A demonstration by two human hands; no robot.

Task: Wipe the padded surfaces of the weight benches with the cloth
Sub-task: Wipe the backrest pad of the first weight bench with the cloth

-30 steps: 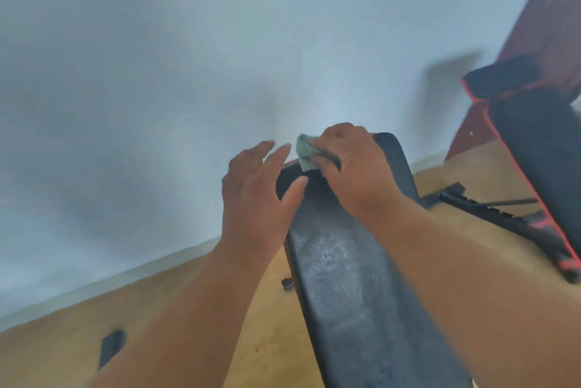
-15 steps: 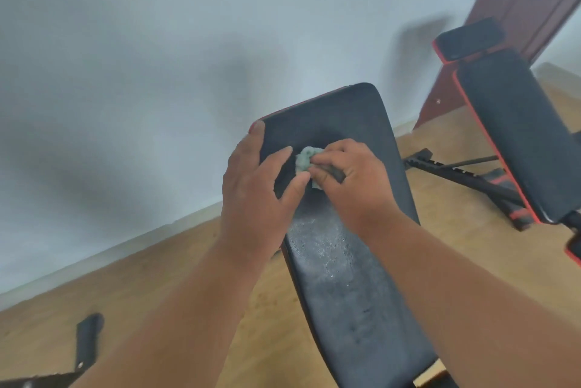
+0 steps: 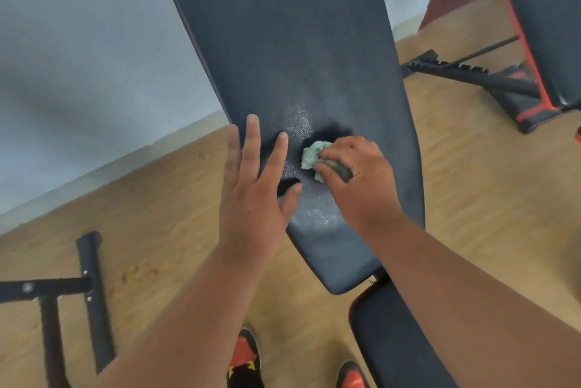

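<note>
right hand (image 3: 361, 181): your fingers pinch the crumpled cloth (image 3: 314, 155) against the back pad (image 3: 298, 57)
left hand (image 3: 254, 196): fingers straight, resting on pad edge
around: second bench (image 3: 540, 26) right; metal frame (image 3: 63, 299) left; shoes (image 3: 248, 356) below
cut off: pad top out of frame

1. Soft, even light; bright enough, with no hard glare.
2. A pale sheen lies on the backrest pad (image 3: 301, 42), and dark shadows sit under both hands.
3. Straight edges bow toward the borders.
4. The wall (image 3: 78, 51) looks smeared, perhaps motion blur.
</note>
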